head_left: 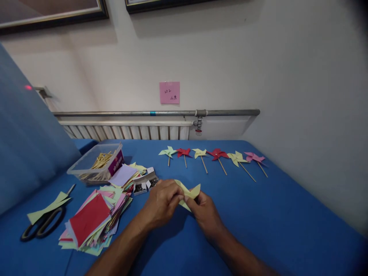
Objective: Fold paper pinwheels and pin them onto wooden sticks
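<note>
Between my two hands is a piece of pale yellow paper (pixel 195 191), partly folded, with its corners bent up. My left hand (pixel 163 201) pinches it from the left, thumb and fingers pressed together. From the right, my right hand (pixel 205 212) grips the same paper with the thumb on top. Just beyond my left hand stand small open boxes of metal pins (pixel 140 188). A row of finished paper pinwheels (pixel 217 154) on thin sticks lies at the back of the table, in green, red, yellow and pink.
On the left lies a stack of coloured paper (pixel 90 218). Black-handled scissors (pixel 51 222) rest beneath a strip of pale green paper (pixel 47 209). Behind them is a clear plastic box (pixel 86 159) of wooden sticks. The blue table (pixel 273 226) meets a wall with a radiator (pixel 143 132).
</note>
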The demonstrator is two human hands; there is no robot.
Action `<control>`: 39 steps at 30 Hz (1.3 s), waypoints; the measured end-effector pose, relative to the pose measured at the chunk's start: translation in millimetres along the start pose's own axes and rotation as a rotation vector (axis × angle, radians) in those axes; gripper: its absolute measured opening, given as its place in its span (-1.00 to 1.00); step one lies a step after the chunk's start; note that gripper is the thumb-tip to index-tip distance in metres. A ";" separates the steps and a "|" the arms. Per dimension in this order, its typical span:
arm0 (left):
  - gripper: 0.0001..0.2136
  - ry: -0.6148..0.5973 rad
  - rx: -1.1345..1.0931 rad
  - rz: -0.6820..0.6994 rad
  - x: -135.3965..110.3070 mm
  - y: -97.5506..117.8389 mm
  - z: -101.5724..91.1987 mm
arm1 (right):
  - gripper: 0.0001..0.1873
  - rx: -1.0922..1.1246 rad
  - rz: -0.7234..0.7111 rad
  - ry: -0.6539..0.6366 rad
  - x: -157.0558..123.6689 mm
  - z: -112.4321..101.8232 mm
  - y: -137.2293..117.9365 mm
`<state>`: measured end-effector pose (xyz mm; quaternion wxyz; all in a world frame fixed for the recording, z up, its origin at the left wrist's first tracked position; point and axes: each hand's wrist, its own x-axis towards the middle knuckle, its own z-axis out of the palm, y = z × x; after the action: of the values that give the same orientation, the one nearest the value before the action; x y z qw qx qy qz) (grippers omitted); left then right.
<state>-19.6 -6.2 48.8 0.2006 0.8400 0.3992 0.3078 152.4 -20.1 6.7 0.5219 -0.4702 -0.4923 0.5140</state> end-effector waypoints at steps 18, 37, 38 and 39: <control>-0.86 -0.004 -0.050 0.010 0.7 -4.9 0.3 | -0.53 0.070 0.006 -0.064 1.8 -4.4 7.5; -0.87 -0.123 -0.427 -0.209 2.8 -5.7 -2.5 | -0.58 0.112 0.054 -0.066 3.1 -4.9 5.7; -0.87 -0.126 -0.431 -0.210 2.8 -5.6 -2.3 | -0.59 0.112 0.056 -0.066 3.2 -5.0 6.0; -0.87 -0.127 -0.434 -0.211 3.0 -5.3 -2.3 | -0.60 0.112 0.057 -0.066 3.5 -5.0 6.5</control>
<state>-22.6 -0.5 48.4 0.4319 0.7485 0.3961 0.3104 156.9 -16.3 -0.1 0.5157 -0.4371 -0.4662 0.5707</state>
